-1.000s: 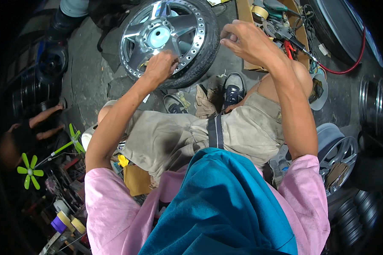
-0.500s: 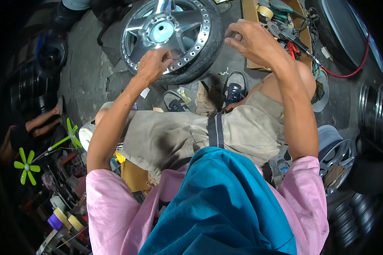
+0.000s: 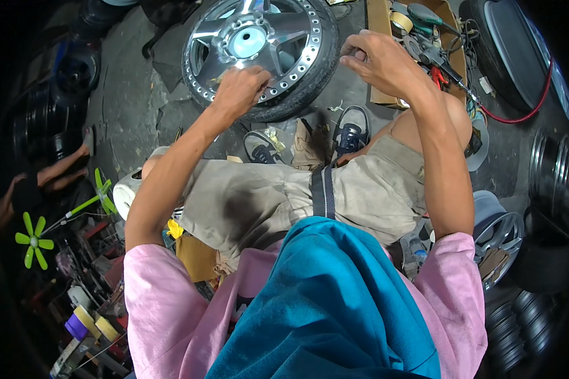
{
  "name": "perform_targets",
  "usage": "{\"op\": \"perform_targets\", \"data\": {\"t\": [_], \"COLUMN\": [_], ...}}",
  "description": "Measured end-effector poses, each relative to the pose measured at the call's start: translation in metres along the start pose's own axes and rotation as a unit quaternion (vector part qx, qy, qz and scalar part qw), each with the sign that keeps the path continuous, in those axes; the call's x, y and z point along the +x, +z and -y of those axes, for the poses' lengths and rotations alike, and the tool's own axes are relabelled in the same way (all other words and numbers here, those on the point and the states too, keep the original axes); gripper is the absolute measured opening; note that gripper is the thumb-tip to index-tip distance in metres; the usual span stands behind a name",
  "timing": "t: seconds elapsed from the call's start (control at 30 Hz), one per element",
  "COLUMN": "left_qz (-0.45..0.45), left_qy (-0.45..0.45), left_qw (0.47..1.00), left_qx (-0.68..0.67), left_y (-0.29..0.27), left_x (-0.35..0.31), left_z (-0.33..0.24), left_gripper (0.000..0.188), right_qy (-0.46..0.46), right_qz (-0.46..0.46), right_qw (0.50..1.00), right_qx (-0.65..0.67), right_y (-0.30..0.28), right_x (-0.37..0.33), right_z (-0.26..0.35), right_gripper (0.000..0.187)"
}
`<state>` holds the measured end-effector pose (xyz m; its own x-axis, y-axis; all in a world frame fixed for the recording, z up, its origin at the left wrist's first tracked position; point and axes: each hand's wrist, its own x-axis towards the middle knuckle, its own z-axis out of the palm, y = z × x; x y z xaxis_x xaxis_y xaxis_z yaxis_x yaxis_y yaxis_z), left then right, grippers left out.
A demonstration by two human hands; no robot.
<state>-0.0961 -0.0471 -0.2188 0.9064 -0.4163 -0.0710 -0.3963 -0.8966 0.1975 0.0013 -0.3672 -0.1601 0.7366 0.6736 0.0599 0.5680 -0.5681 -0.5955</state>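
Observation:
A polished wheel rim (image 3: 284, 31) with a ring of bolt holes around its edge lies in a black tire (image 3: 300, 101) on the floor ahead of me. Over the near edge of the rim is my left hand (image 3: 241, 88), its fingers curled down. Whatever those fingers may hold is hidden under the hand. My right hand (image 3: 379, 58) hovers to the right of the tire, beside a cardboard box (image 3: 379, 82) of tools. Its fingers are bent in toward the thumb, and nothing shows between them.
The box holds a green power tool (image 3: 423, 14), a roll of tape (image 3: 401, 23) and an air tool with a red hose (image 3: 512, 120). Spare rims (image 3: 499, 237) stand at the right. A green fan (image 3: 34, 241) and a person's arm (image 3: 63, 165) are at the left.
My left hand has shifted slightly right along the rim's near edge. My right hand stays beside the box, and the whole view has shifted a little.

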Motion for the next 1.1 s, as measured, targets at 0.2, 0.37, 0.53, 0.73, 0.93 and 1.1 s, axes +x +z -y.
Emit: {"op": "perform_targets", "data": {"t": [0.2, 0.37, 0.53, 0.73, 0.93, 1.1], "left_qz": [-0.005, -0.019, -0.065, -0.084, -0.140, -0.145], "left_qy": [-0.155, -0.286, -0.285, -0.321, -0.291, -0.286], "left_qw": [0.985, 0.941, 0.940, 0.920, 0.909, 0.869], "left_qx": [-0.077, -0.182, -0.174, -0.211, -0.264, -0.376], "left_y": [0.007, 0.018, 0.025, 0.031, 0.009, -0.005], "left_x": [-0.020, -0.026, -0.029, -0.036, -0.020, 0.002], "left_z": [-0.018, -0.022, -0.034, -0.035, -0.028, -0.033], "left_gripper": [0.018, 0.017, 0.018, 0.017, 0.020, 0.021], "right_qy": [-0.006, -0.016, -0.018, 0.015, -0.004, -0.040], "right_qz": [-0.004, -0.008, -0.011, 0.014, 0.025, 0.061], "right_qw": [1.000, 1.000, 1.000, 1.000, 1.000, 0.995], "right_qx": [-0.004, 0.003, -0.001, 0.014, 0.017, 0.073], "right_y": [-0.001, 0.000, 0.000, -0.002, 0.004, 0.028], "right_x": [-0.001, -0.002, -0.004, -0.003, -0.002, 0.001], "right_z": [0.001, 0.000, -0.004, -0.001, -0.003, 0.030], "right_gripper": [0.023, 0.022, 0.022, 0.022, 0.021, 0.028]}}
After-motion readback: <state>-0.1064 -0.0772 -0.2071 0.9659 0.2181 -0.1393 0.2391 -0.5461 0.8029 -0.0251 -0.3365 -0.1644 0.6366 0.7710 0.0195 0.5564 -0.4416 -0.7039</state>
